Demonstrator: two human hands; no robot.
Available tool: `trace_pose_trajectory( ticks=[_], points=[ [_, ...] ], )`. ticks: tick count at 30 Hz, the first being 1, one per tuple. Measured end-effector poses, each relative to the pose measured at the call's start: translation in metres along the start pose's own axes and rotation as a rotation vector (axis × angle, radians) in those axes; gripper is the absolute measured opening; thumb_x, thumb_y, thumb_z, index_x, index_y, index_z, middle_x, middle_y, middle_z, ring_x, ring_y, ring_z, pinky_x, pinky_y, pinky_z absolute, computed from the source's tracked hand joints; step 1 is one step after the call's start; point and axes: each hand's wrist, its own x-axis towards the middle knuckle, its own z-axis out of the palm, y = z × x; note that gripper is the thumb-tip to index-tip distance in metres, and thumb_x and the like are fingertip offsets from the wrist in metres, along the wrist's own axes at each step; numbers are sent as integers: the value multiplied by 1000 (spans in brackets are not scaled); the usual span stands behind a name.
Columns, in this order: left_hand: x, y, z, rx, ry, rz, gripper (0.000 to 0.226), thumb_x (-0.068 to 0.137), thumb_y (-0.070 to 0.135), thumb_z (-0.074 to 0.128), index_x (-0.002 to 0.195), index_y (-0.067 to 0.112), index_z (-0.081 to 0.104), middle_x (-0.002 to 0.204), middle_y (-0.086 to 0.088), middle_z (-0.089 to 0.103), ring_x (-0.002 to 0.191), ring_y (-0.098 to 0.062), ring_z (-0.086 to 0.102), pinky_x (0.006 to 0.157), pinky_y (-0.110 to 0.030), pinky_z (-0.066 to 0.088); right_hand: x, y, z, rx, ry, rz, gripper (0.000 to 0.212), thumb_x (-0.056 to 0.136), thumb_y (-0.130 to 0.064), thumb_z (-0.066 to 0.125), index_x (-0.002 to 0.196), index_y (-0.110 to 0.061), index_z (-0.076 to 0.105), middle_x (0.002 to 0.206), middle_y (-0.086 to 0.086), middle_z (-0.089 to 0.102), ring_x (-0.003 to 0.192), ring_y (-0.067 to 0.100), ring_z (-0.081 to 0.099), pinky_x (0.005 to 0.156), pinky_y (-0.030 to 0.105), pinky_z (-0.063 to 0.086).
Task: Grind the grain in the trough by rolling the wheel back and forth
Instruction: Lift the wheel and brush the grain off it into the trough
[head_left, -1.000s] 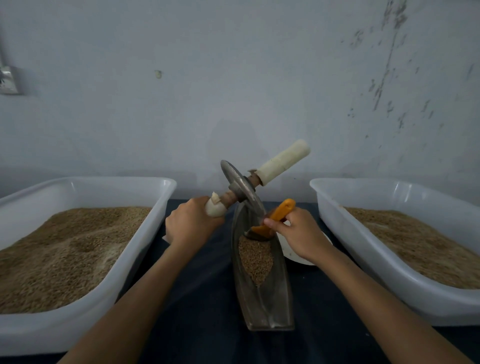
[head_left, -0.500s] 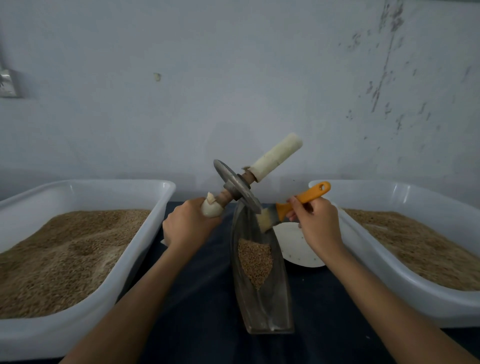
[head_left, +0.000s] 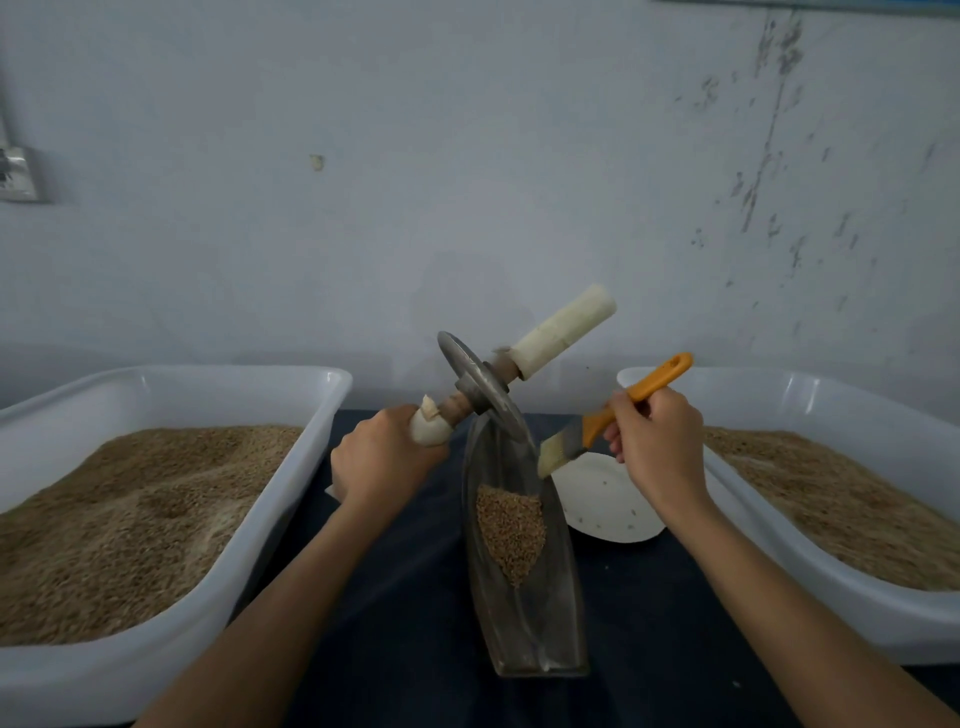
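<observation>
Grain (head_left: 511, 530) lies heaped mid-trough (head_left: 524, 613), unground; left hand (head_left: 384, 457) grips the tilted wheel (head_left: 480, 387), right hand (head_left: 657, 447) grips a brush (head_left: 597, 428), so next, probably, set the wheel down and roll.

Both forearms reach forward; the left hand (head_left: 382, 457) is curled into a fist, the right hand (head_left: 655, 441) pinching, raised slightly higher.

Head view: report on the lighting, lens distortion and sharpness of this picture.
Head view: dim, even, bluish light with no glare and only faint shadows; wide-angle bending curves the left tub and right tub outward; the centre is fairly sharp, with grain in the trough showing texture, while the brush bristles look slightly soft.
</observation>
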Motion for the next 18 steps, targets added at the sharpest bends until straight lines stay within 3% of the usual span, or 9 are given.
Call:
trace_pose_trajectory(
  ticks=[4, 8, 11, 13, 16, 18],
  points=[
    [0, -1, 1, -3, -18, 6, 20, 82, 46, 62, 91, 28, 62, 77, 8, 60, 74, -16, 60, 64, -29, 44, 7, -3, -12, -34, 78, -170, 37, 97, -24, 55, 71, 2, 60, 61, 13, 61, 57, 25, 60, 59, 44, 52],
    [-1, -1, 2, 14, -39, 19, 22, 83, 48, 61, 92, 28, 61, 79, 8, 61, 73, -14, 57, 62, -28, 40, -5, 4, -22, -269, -42, -374, 32, 94, -21, 60, 66, -7, 62, 55, 3, 59, 52, 10, 56, 50, 28, 46],
    [-2, 0, 4, 19, -53, 27, 21, 85, 49, 59, 89, 29, 58, 77, 9, 58, 71, -13, 55, 62, -28, 39, -17, 13, -29, -492, -227, -552, 11, 92, -14, 63, 92, -8, 72, 73, 5, 66, 63, 17, 60, 58, 31, 48],
    [-2, 1, 4, 28, -62, 34, 20, 86, 50, 57, 85, 30, 54, 74, 9, 56, 70, -13, 54, 61, -28, 39, -24, 19, -36, -629, -334, -682, 20, 83, -8, 73, 103, -8, 72, 77, 4, 66, 63, 19, 61, 56, 29, 49],
    [-2, 3, 3, 22, -82, 36, 21, 86, 50, 55, 80, 30, 54, 75, 7, 60, 73, -17, 59, 63, -30, 43, -32, 27, -45, -817, -469, -821, 39, 61, -5, 87, 97, -9, 73, 82, 2, 69, 64, 17, 65, 54, 25, 52],
    [-3, 4, 3, 20, -88, 41, 21, 85, 50, 55, 79, 30, 55, 77, 6, 62, 74, -18, 60, 64, -30, 44, -35, 31, -49, -902, -551, -861, 45, 56, -8, 88, 98, -11, 72, 90, 2, 71, 71, 18, 67, 59, 28, 56]
  ],
)
